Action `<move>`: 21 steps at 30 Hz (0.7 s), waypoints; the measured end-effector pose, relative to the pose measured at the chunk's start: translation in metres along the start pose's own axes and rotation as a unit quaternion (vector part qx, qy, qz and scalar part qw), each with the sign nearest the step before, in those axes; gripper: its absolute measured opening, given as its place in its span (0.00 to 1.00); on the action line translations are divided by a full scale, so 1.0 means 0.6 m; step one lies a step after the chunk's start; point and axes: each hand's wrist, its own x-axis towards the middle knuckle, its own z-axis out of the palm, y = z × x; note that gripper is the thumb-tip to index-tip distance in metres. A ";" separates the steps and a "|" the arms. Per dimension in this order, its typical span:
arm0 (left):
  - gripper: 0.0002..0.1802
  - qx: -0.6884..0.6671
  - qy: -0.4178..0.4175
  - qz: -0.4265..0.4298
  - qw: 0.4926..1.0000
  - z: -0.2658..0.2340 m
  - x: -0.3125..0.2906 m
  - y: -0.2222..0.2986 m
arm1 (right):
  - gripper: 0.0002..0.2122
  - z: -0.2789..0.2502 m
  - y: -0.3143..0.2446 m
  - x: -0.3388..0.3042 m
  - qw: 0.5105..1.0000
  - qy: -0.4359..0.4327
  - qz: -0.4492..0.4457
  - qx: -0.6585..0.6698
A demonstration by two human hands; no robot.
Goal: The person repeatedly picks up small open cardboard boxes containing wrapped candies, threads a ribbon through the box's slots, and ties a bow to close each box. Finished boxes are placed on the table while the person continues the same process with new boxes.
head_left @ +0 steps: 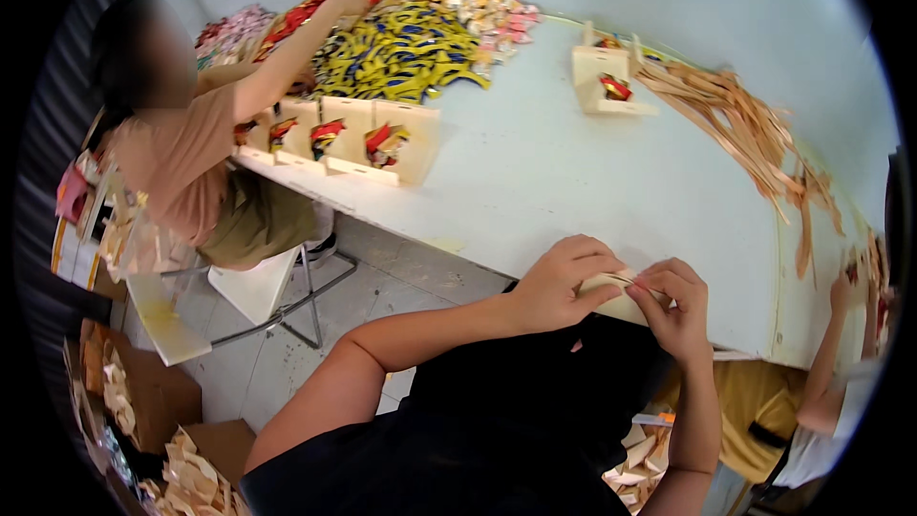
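Close against the near edge of the pale table point(573, 172), both hands meet on a small wooden piece point(616, 298) — the left hand point(559, 282) curled around its left end, the right hand point(673, 311) pinching its right end with bent fingers. Beyond, a co-worker's arm point(287, 57) reaches into a heap of wrapped sweets point(411, 43).

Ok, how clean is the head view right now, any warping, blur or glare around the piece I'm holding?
Head view: fisheye warp bows the table edge and blacks out the corners. Lighting is even and soft, with no glare on the pale tabletop. The left hand and right hand are fairly sharp, both gripping the pale wooden piece, mostly hidden by fingers. The strips near the rim are smeared, and a co-worker's face is blurred.
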 end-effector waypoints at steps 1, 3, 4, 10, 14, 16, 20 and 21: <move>0.21 0.038 0.033 0.017 0.999 -0.017 0.000 0.006 | 0.04 0.009 0.004 0.003 1.000 0.004 -0.023 -0.007; 0.22 0.116 0.097 0.050 0.987 -0.054 -0.006 0.025 | 0.04 0.017 0.002 0.011 1.000 0.007 -0.024 -0.003; 0.23 0.165 0.131 0.066 0.975 -0.089 -0.011 0.027 | 0.04 0.014 0.006 0.010 1.000 0.008 -0.013 -0.004; 0.33 0.517 0.192 0.027 0.834 -0.409 -0.109 -0.003 | 0.04 -0.008 0.027 0.011 0.999 0.017 0.025 0.019; 0.46 0.610 0.053 0.044 0.789 -0.576 -0.186 -0.044 | 0.05 -0.010 0.045 0.008 0.998 0.004 0.008 0.057; 0.45 0.600 -0.029 0.072 0.796 -0.612 -0.189 -0.080 | 0.05 -0.010 0.051 0.009 0.998 0.002 0.011 0.059; 0.35 0.600 -0.079 0.111 0.789 -0.613 -0.153 -0.121 | 0.05 -0.010 0.048 0.014 0.999 0.008 0.010 0.034; 0.32 0.591 -0.079 0.115 0.795 -0.609 -0.146 -0.138 | 0.04 -0.011 0.046 0.016 0.999 0.002 0.004 0.038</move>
